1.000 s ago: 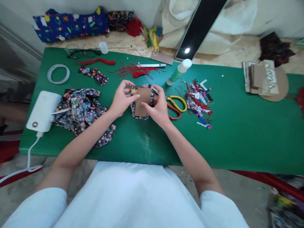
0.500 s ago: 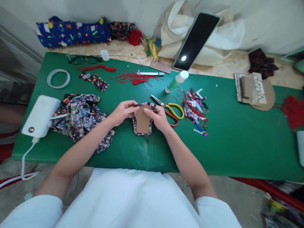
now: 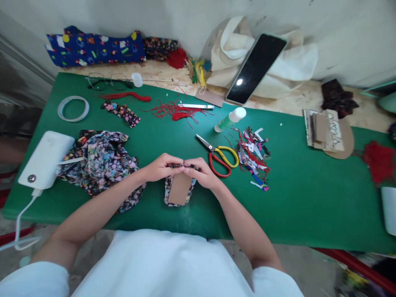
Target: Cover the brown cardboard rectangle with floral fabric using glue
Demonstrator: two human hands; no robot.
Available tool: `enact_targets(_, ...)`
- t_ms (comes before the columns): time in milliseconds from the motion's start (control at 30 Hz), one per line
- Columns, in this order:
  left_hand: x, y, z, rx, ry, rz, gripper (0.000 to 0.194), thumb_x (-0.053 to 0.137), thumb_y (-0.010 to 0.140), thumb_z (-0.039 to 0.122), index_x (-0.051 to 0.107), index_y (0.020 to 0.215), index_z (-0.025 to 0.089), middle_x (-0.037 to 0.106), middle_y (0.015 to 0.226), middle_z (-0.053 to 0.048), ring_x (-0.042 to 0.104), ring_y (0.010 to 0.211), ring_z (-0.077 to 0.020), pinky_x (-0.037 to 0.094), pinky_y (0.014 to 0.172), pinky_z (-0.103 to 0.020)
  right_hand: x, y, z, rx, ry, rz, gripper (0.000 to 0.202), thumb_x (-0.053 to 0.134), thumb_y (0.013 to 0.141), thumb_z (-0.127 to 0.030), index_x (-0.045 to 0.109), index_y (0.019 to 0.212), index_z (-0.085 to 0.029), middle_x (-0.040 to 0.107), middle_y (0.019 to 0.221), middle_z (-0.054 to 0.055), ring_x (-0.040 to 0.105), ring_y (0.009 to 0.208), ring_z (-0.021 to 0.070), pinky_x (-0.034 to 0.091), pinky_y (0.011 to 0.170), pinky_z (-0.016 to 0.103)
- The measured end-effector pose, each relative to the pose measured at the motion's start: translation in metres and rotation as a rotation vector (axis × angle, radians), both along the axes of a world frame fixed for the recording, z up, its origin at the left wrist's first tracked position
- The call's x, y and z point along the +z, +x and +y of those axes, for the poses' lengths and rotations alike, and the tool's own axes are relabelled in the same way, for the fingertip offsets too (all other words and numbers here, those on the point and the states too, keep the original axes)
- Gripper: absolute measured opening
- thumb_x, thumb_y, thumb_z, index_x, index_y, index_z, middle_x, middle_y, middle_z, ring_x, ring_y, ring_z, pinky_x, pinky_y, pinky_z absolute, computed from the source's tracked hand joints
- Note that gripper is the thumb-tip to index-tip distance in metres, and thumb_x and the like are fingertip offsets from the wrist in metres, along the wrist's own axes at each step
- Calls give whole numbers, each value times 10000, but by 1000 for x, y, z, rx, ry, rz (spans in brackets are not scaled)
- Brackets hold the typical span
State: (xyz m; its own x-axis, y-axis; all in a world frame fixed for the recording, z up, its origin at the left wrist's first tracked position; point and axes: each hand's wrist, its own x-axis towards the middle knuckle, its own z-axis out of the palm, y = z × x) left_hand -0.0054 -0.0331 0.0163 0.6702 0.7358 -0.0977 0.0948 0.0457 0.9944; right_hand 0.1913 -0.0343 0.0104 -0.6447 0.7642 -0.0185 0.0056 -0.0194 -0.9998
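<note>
A brown cardboard rectangle [image 3: 180, 189] lies on a piece of dark floral fabric [image 3: 167, 194], whose edges show around it. My left hand [image 3: 163, 168] pinches the fabric at the far edge of the card. Close against it, my right hand [image 3: 201, 172] grips the same far edge, thumb tip meeting the left thumb. Under the fingers, that edge is partly hidden. Scissors [image 3: 216, 154] with one yellow and one red handle rest just beyond my right hand, blades apart. Left of my left hand lies a crumpled floral cloth [image 3: 107, 161].
A glue stick [image 3: 230, 119] stands beyond the scissors, beside a heap of scraps [image 3: 254, 154]. Red threads [image 3: 170, 110], a tape roll [image 3: 73, 109] and a white power bank [image 3: 46, 160] with a cable lie on the green table [image 3: 297, 198]. A phone [image 3: 256, 68] leans at the back.
Both hands have come together at the far edge of the fabric and card, pinching it there. The fabric and card sit lower in view and slightly tilted; the whole view has shifted a little.
</note>
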Motion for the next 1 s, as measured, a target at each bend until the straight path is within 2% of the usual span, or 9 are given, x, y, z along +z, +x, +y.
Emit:
enact_targets(133, 3, 4, -3, 31, 21, -14, 466, 553, 910, 496, 444, 597, 168, 366, 519, 60, 330, 527, -79, 257, 513, -226, -2, -1, -2, 1, -28, 2, 422, 581, 886, -485, 498, 630, -159, 357, 580, -42, 299, 551, 72, 218, 530, 248)
enact_targets(367, 1, 7, -6, 77, 21, -14, 580, 524, 905, 585, 337, 532, 181, 305, 507, 58, 284, 515, -81, 221, 512, -244, -2, 0, 1, 5, -105, 21, 522, 621, 854, -513, 376, 540, -176, 261, 548, -52, 233, 518, 62, 170, 510, 255)
enact_targets(600, 3, 6, -5, 86, 7, 5, 605, 520, 894, 614, 341, 514, 178, 293, 501, 55, 274, 502, -80, 213, 505, -249, -5, 0, -1, -10, -165, 15, 571, 672, 803, -548, 357, 503, -178, 228, 513, -61, 192, 498, 53, 147, 486, 253)
enact_targets(833, 4, 4, -7, 120, 7, 27, 596, 557, 893, 559, 339, 499, 169, 275, 510, 57, 267, 498, -73, 202, 507, -252, -2, -2, -2, -49, -170, 10, 598, 699, 799, -516, 326, 483, -170, 218, 528, -59, 199, 508, 48, 146, 503, 256)
enact_targets(933, 4, 2, -8, 158, -12, 43, 589, 565, 893, 554, 323, 518, 170, 257, 533, 60, 260, 519, -74, 199, 516, -246, -2, -2, -4, -103, -170, 11, 592, 716, 789, -502, 328, 492, -169, 217, 532, -61, 195, 515, 48, 141, 507, 256)
enact_targets(1000, 4, 2, -8, 183, -34, 58, 550, 559, 903, 543, 371, 546, 170, 302, 534, 59, 290, 529, -77, 209, 522, -239, -2, -1, -6, -164, -174, 14, 576, 727, 780, -508, 342, 516, -170, 232, 541, -62, 202, 525, 52, 146, 508, 253)
